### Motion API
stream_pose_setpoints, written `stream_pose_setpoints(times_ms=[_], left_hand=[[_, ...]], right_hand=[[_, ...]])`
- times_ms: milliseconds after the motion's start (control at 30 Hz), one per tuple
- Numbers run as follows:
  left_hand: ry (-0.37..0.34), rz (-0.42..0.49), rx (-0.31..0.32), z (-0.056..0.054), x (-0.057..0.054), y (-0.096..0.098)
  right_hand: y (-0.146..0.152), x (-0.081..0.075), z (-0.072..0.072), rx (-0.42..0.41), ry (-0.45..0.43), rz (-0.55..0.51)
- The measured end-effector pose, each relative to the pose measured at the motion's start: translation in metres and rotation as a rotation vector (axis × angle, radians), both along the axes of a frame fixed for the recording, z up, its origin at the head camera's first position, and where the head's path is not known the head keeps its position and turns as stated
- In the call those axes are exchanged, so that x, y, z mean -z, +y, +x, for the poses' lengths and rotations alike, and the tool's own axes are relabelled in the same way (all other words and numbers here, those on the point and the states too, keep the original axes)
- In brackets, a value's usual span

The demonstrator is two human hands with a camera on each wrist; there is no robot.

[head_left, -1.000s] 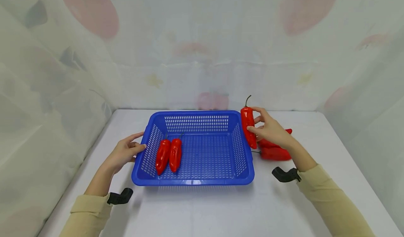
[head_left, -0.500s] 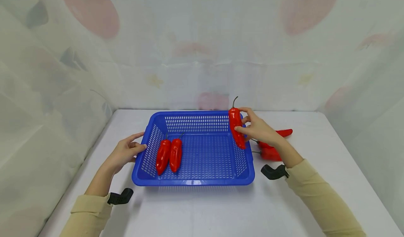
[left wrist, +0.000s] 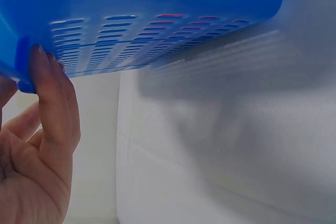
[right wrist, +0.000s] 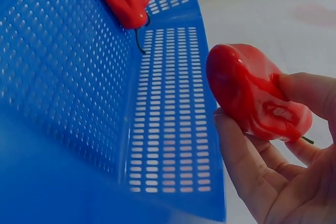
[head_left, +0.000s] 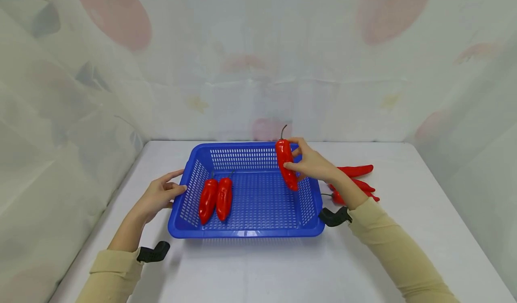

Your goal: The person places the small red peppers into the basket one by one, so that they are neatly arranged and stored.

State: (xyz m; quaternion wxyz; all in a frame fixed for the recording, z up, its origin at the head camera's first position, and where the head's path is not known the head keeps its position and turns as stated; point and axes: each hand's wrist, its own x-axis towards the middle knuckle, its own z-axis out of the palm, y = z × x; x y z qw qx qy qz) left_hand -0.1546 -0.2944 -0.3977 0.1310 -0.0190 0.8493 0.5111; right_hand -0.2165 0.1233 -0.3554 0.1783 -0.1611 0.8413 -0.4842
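Note:
My right hand (head_left: 314, 163) pinches a glossy red chili pepper (head_left: 284, 157) between thumb and fingers. The pepper is held nearly upright above the right part of the blue plastic basket (head_left: 246, 234), its stem pointing up. In the right wrist view the same pepper (right wrist: 247, 87) shows its blunt end and a shiny side, with the thumb pressing on it. At the basket's left side my left hand (head_left: 157, 194) grips the rim, thumb on top and fingers outside. Two red chili peppers lie side by side in the basket, a left one (head_left: 208, 201) and a right one (head_left: 224, 199).
Several more red chili peppers (head_left: 355, 171) lie on the white table (head_left: 250, 271) right of the basket, partly hidden by the right forearm. A patterned white sheet (head_left: 250, 101) hangs behind the table and along both sides.
My right hand has carried its chili pepper left, from the basket's right rim to over the basket, uncovering more of the peppers on the table. The left hand and the basket have stayed put.

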Motion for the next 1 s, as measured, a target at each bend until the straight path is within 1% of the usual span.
stream_pose_setpoints(times_ms=[167,433,467,567,667,700,800,1000], left_hand=[[0.001,-0.001,0.002,0.0,0.001,-0.001],[0.003,-0.001,0.002,-0.001,0.001,0.0],[0.002,-0.001,0.001,-0.001,0.001,0.0],[0.001,0.002,0.0,-0.001,0.001,0.0],[0.002,0.001,-0.002,-0.001,0.001,0.0],[0.003,0.001,-0.003,-0.001,0.001,0.0],[0.001,-0.001,-0.002,-0.001,0.001,0.0],[-0.003,0.0,0.001,-0.001,-0.001,0.0]], right_hand=[[-0.011,0.003,0.0,-0.023,-0.03,-0.019],[-0.029,0.01,-0.004,-0.057,-0.047,-0.045],[-0.031,0.006,-0.001,-0.063,-0.05,-0.045],[-0.039,0.009,-0.003,-0.073,-0.058,-0.056],[-0.046,0.013,-0.004,-0.085,-0.081,-0.063],[-0.048,0.018,-0.008,-0.087,-0.084,-0.066],[-0.054,0.023,-0.01,-0.091,-0.1,-0.066],[-0.065,0.031,-0.012,-0.092,-0.1,-0.062]])
